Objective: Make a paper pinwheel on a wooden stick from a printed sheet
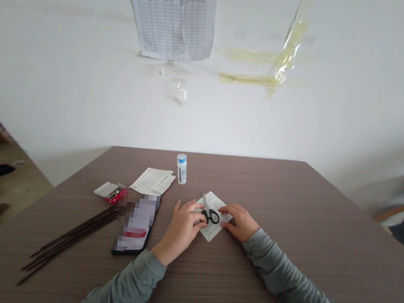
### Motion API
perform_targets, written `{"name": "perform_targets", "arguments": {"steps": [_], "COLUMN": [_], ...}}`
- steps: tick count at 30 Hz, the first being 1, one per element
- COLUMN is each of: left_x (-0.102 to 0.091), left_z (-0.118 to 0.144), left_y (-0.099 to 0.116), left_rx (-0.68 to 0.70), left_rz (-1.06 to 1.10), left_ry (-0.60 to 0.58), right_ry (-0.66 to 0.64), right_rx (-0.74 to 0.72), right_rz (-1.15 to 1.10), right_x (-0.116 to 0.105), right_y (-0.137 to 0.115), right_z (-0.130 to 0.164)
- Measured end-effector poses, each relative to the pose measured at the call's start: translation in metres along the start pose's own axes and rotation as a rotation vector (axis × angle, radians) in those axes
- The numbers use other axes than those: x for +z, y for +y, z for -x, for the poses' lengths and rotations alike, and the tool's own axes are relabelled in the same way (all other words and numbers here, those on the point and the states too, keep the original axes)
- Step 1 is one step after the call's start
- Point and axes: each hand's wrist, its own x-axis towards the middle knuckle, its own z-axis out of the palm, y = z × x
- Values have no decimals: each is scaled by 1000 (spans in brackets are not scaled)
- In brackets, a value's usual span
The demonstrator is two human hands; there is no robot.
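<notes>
A small folded sheet of printed paper (210, 233) lies on the table between my hands, one corner turned towards me. On top of it is a pair of scissors (214, 217) with black handles, blades pointing away. My left hand (182, 226) has its thumb and fingers closed at the left handle loop, and its fingertips also reach the paper's left edge. The right-hand corner of the paper sits between the thumb and fingers of my right hand (240, 223). The undersides of the fingertips are hidden.
Left of my hands lie a phone (139, 223), thin dark sticks (70, 236) and an open red-and-white box (115, 193) of small metal pieces. Behind are another printed paper (153, 180) and a blue-capped bottle (182, 170). The brown table (307, 226) meets a white wall.
</notes>
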Motion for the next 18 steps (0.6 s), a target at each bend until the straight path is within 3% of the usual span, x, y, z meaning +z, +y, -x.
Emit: {"name": "perform_targets", "arguments": {"steps": [4, 8, 14, 18], "left_x": [-17, -41, -84, -102], "left_z": [0, 1, -6, -15], "left_y": [-13, -31, -53, -62], "left_rx": [42, -15, -143, -198], "left_rz": [-68, -171, -306, -365], "left_ry": [100, 146, 37, -31], "right_ry": [-21, -20, -31, -31], "right_rx": [4, -6, -25, -19], "right_rz": [5, 1, 11, 24], "right_x": [2, 5, 8, 9], "right_y": [4, 8, 12, 12], "right_z": [0, -1, -3, -3]}}
